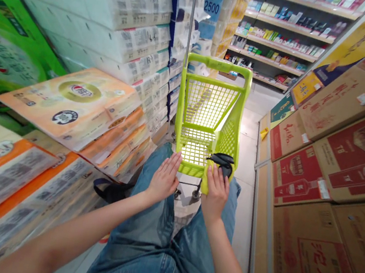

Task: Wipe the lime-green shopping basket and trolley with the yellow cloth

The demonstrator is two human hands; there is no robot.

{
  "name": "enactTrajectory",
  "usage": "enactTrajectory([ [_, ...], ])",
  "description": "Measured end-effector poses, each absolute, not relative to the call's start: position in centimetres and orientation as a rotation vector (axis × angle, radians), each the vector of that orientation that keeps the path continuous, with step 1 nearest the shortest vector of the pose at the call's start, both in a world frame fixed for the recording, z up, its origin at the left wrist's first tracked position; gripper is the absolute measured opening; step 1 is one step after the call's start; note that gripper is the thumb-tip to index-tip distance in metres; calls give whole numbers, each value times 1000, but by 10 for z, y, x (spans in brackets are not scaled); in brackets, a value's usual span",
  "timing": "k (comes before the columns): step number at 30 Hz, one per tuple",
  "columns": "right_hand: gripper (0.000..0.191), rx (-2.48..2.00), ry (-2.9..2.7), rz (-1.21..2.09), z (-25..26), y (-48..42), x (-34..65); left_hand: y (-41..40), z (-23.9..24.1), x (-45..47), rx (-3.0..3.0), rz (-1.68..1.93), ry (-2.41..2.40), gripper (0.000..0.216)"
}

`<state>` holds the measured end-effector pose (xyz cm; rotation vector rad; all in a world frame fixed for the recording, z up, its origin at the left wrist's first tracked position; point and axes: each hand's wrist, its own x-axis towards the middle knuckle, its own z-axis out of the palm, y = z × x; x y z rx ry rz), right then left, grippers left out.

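Both hands lay flat and open on the near rim of the cart, gripping nothing: left hand (pixel 163 178) with fingers spread on the rim's left end, right hand (pixel 215 194) resting on the right corner beside a black item (pixel 223 160) draped there.

Item: lime-green plastic shopping cart (pixel 208 113), basket apparently empty, standing in the aisle just ahead of the person's knees.

Left flank: stacked tissue packs (pixel 77 108). Right flank: brown cartons (pixel 335 149). Beyond: stocked shelves (pixel 285 37).

Step judged: steadying or pushing the cart. Further movement would call for closing the fingers on the rim.
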<state>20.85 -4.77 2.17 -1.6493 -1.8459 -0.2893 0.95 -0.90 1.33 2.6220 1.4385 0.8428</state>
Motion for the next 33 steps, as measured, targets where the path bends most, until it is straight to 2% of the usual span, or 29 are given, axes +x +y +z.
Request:
enactTrajectory([
  [4,61,-1588,-1927,-202,24,-43,145,-9,11,8,2623,853,1410,81],
  [7,62,-1538,-1990,-172,27,-41,138,-8,11,4,2630,838,1404,80],
  [12,66,-1468,-2122,-210,28,-47,206,-5,13,1,2660,830,1403,83],
  [19,63,-1625,-1908,-304,27,-45,283,-6,11,8,2631,866,1413,86],
  [24,64,-1759,-1654,-302,19,-45,232,-8,8,12,2596,901,1427,85],
  [29,62,-1620,-1842,-191,21,-43,153,-7,5,9,2582,922,1420,82],
  [33,60,-1551,-1947,-154,26,-38,130,-7,5,5,2598,895,1395,79],
])
